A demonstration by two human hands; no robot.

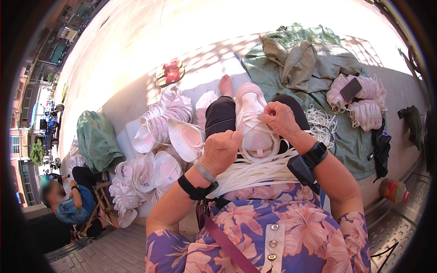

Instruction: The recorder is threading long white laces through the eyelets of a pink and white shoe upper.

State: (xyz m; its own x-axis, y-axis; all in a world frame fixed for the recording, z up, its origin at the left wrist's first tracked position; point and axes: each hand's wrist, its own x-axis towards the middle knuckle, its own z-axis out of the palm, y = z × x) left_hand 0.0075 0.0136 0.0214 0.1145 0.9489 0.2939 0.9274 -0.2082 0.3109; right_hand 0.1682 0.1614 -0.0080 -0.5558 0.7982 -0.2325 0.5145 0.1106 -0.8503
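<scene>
A pale pink and white shoe upper (255,126) lies across my lap between my knees, its toe pointing away from me. White shoelace runs through its eyelets. My right hand (283,120) is closed in a pinch on the shoelace at the upper's right edge. On the left edge, my left hand (221,151) is curled closed beside the upper; its fingers hide whatever they grip. A thick bundle of loose white shoelaces (255,175) is spread over my lap under both wrists.
Stacked shoe uppers (166,118) and more uppers (148,173) lie to my left. At right are tied bundles (364,116) with a phone (351,89) on top, and a lace pile (321,123). Red sandals (170,73) stand ahead. A person (75,200) sits at far left.
</scene>
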